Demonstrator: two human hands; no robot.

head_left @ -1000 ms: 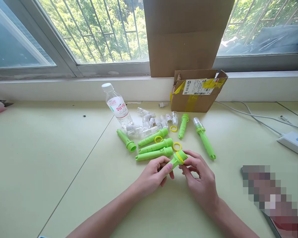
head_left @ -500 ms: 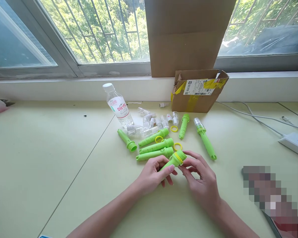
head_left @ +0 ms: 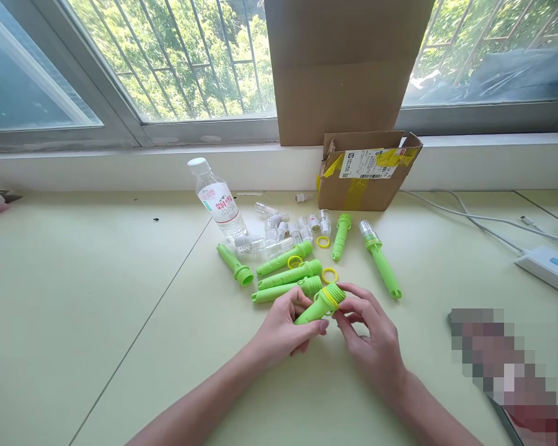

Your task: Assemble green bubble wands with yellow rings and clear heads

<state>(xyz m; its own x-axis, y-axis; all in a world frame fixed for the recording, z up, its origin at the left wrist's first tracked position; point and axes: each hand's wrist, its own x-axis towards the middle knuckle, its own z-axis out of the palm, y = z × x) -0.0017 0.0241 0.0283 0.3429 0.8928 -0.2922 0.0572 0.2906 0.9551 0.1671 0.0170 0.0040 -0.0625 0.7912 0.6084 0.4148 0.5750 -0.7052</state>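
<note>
My left hand (head_left: 283, 325) is wrapped round a green threaded tube (head_left: 317, 306), its open end tilted up to the right. A yellow ring (head_left: 330, 297) sits round the tube just below the thread. My right hand (head_left: 369, 322) touches the ring and the tube's threaded end with its fingertips, thumb and fingers bent close together. Just beyond my hands lie several more green tubes (head_left: 291, 273) and loose yellow rings (head_left: 330, 275). Behind them is a cluster of clear ribbed caps (head_left: 279, 248). One green tube (head_left: 385, 267) to the right has a clear cap on its end.
A water bottle (head_left: 219, 201) stands behind the parts at the left. An open cardboard box (head_left: 360, 179) is by the window ledge. To the right are white cables, a power strip (head_left: 546, 266) and a blurred-out object (head_left: 506, 371) on the table (head_left: 97, 297).
The whole view has shifted slightly. My left fingers have curled in closer around the green tube, and more of its body shows. My right fingertips remain at the yellow ring.
</note>
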